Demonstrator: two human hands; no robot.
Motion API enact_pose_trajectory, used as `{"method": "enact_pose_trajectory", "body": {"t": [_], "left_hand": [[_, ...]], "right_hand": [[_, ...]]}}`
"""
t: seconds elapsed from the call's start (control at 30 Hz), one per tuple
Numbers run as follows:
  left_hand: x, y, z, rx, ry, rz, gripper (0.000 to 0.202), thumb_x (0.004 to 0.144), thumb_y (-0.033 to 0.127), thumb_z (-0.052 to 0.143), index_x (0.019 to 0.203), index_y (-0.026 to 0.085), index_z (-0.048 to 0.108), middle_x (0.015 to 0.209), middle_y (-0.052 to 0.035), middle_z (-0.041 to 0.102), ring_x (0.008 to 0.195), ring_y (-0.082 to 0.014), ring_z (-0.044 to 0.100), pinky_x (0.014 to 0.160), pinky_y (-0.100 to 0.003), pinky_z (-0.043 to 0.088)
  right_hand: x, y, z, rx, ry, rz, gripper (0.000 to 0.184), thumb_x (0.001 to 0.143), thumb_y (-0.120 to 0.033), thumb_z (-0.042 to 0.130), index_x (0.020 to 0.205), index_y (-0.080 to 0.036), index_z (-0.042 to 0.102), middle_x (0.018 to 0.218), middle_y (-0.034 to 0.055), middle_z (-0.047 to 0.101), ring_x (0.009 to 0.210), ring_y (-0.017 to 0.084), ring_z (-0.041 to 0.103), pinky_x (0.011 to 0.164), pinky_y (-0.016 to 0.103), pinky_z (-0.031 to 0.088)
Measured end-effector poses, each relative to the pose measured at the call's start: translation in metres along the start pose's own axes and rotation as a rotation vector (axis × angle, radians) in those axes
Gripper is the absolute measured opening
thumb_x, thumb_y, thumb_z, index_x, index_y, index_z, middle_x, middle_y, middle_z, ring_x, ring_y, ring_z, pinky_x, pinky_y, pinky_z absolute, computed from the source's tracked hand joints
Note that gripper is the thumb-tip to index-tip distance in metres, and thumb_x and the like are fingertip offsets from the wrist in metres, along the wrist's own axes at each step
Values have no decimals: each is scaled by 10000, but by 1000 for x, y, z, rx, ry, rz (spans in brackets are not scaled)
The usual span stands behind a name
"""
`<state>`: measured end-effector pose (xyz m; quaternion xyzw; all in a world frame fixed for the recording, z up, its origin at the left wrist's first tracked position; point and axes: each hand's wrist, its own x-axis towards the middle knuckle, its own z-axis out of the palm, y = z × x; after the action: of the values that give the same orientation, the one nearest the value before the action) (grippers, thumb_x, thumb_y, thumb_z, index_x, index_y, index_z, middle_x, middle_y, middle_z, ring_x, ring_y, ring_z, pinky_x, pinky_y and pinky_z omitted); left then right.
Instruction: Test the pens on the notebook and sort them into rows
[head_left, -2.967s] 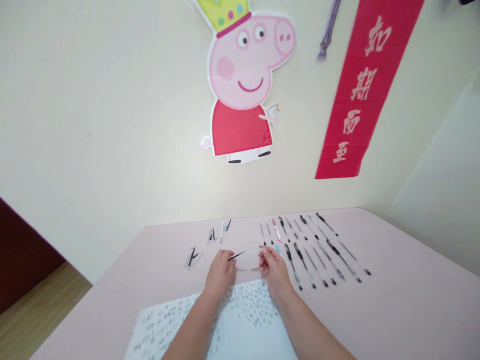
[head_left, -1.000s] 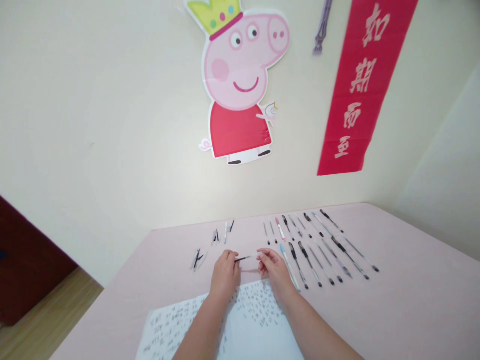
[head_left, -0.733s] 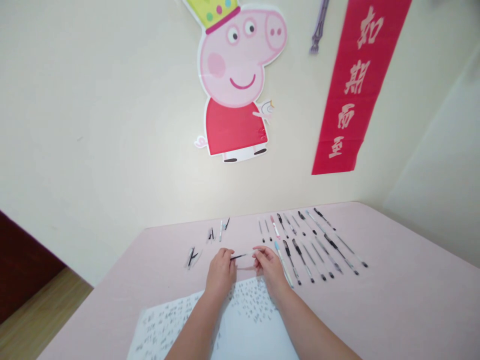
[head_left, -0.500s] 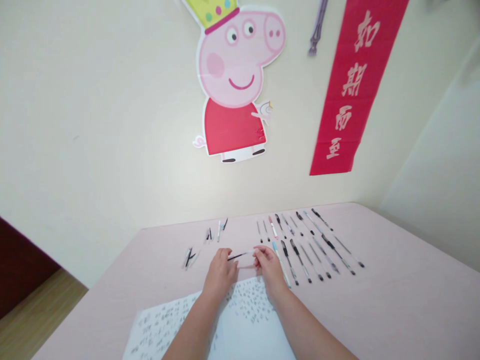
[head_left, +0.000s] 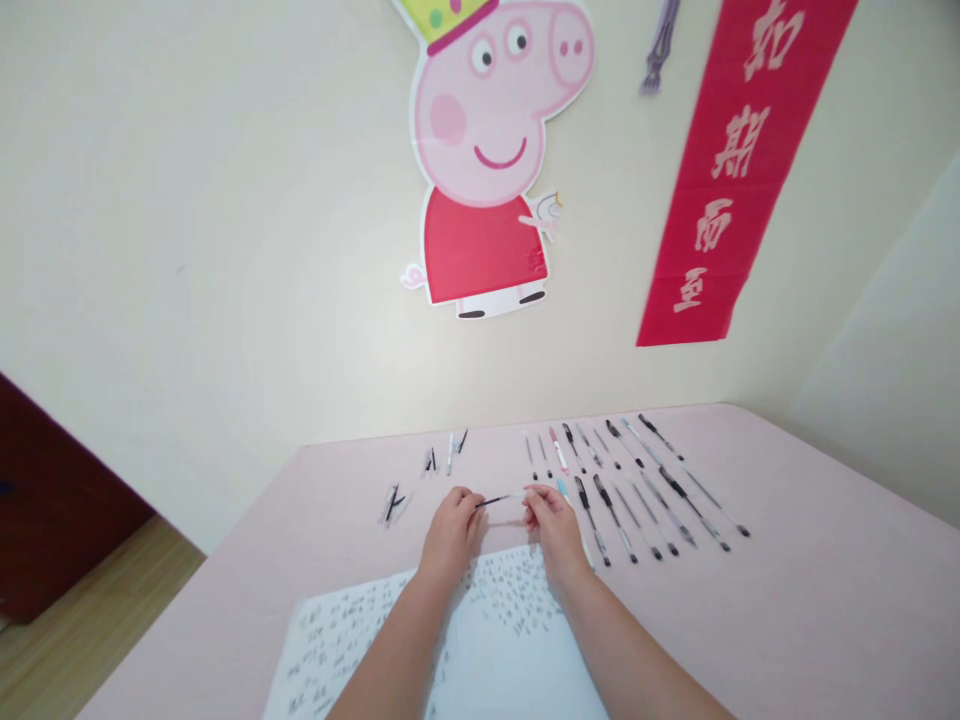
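My left hand [head_left: 450, 535] is closed, its fingertips pinching the dark left end of a thin pen refill [head_left: 493, 500]. The refill lies level between the two hands, just above the table, and looks pale or clear towards its right end. That right end is pinched by the fingertips of my right hand [head_left: 555, 528]. Beneath my wrists lies an open notebook [head_left: 517, 665] with handwriting on both pages. Right beside my right hand, a light-blue-topped pen [head_left: 562, 488] is partly hidden by it.
Two rows of pens and refills, including a black-gripped pen [head_left: 615, 515] and a pink pen [head_left: 559, 450], lie right of my hands. Small groups of pen parts [head_left: 391, 505] lie left. The pink table [head_left: 840, 590] meets a wall with a cartoon pig cutout [head_left: 487, 240] and red banner [head_left: 705, 200].
The view has turned slightly left, so everything sits farther right in the picture. My left thumb has closed in towards its fingers on the refill, and my hands are a little nearer each other.
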<state>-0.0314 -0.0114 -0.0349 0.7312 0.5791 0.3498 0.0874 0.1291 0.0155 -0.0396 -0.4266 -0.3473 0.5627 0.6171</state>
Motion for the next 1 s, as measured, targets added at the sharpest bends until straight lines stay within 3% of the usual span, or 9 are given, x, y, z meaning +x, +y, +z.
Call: {"method": "enact_pose_trajectory", "body": {"t": [0.3,0.63,1.0], "left_hand": [[1,-2,1,24,32,21,205,861,203,437,961,195,615,925,-66,576,863,-178,557,790,-322,463],[-1,0,1,5,21,42,216,860,212,437,968,202,624,930,-64,575,866,-177,559,794,-325,464],[-1,5,-1,-17,5,38,217,864,218,431,962,202,624,915,-67,576,856,-180,558,777,-331,468]], "right_hand": [[-1,-1,0,-18,-6,-11,184,654,-318,652,766,-175,628,573,-30,559,471,94,485,438,209,372],[-8,-4,6,-32,-153,32,301,611,-396,713,780,-164,623,606,-18,582,467,97,483,427,214,379],[-11,-5,7,-67,-185,54,345,574,-426,749,779,-169,645,603,-6,602,443,102,476,411,223,370]]}}
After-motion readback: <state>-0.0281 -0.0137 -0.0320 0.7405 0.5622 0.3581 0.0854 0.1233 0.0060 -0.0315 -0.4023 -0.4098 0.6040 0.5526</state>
